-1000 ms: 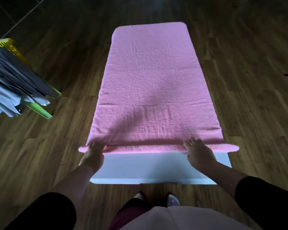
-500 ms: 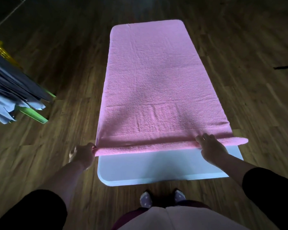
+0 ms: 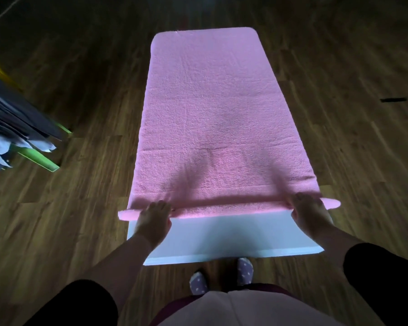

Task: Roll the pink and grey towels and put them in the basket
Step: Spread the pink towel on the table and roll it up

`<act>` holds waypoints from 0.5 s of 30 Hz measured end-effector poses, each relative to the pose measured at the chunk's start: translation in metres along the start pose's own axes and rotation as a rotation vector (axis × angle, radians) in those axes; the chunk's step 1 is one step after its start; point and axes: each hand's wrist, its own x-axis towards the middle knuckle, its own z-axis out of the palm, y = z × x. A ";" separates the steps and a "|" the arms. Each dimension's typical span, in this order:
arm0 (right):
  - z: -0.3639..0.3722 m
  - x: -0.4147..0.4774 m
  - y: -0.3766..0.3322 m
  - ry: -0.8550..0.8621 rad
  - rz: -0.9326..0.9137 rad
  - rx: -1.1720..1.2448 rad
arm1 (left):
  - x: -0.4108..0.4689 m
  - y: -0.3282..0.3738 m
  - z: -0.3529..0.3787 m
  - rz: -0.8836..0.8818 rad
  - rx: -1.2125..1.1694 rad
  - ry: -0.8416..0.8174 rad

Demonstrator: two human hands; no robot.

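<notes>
The pink towel (image 3: pixel 210 109) lies flat along a narrow white table (image 3: pixel 233 234), and its near end is turned over into a thin roll (image 3: pixel 229 209) across the table's width. My left hand (image 3: pixel 154 220) rests on the roll near its left end, fingers pointing forward. My right hand (image 3: pixel 309 212) presses on the roll near its right end in the same way. Both ends of the roll stick out past the table's sides. Grey and blue cloths (image 3: pixel 14 121) hang over a green and yellow basket (image 3: pixel 40 158) at the far left.
Dark wooden floor surrounds the table on every side. A small black object (image 3: pixel 393 100) lies on the floor at the right. My feet in dotted socks (image 3: pixel 198 282) stand just below the table's near edge.
My left hand has moved from gripping the left tip of the roll to lying on top of it, further inward. The camera's view has shifted slightly; the right hand stays on the roll.
</notes>
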 end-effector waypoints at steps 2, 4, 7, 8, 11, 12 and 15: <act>-0.006 0.007 0.003 -0.013 -0.011 0.012 | 0.003 0.002 -0.007 -0.024 -0.026 -0.017; -0.012 0.018 0.004 0.002 0.022 -0.029 | 0.010 -0.001 -0.013 -0.095 -0.041 -0.003; -0.019 0.032 0.004 0.079 0.161 -0.031 | 0.022 -0.003 -0.021 -0.243 0.100 0.030; -0.018 0.035 0.005 0.085 0.199 0.043 | 0.024 -0.002 -0.023 -0.277 0.111 0.021; -0.009 0.037 0.006 0.035 0.202 0.216 | 0.028 0.002 -0.014 -0.294 0.073 -0.008; -0.005 0.036 0.007 0.013 0.188 0.208 | 0.027 0.003 -0.012 -0.295 0.017 0.010; -0.003 0.030 0.013 -0.049 0.119 0.021 | 0.022 0.004 -0.006 -0.271 -0.093 0.024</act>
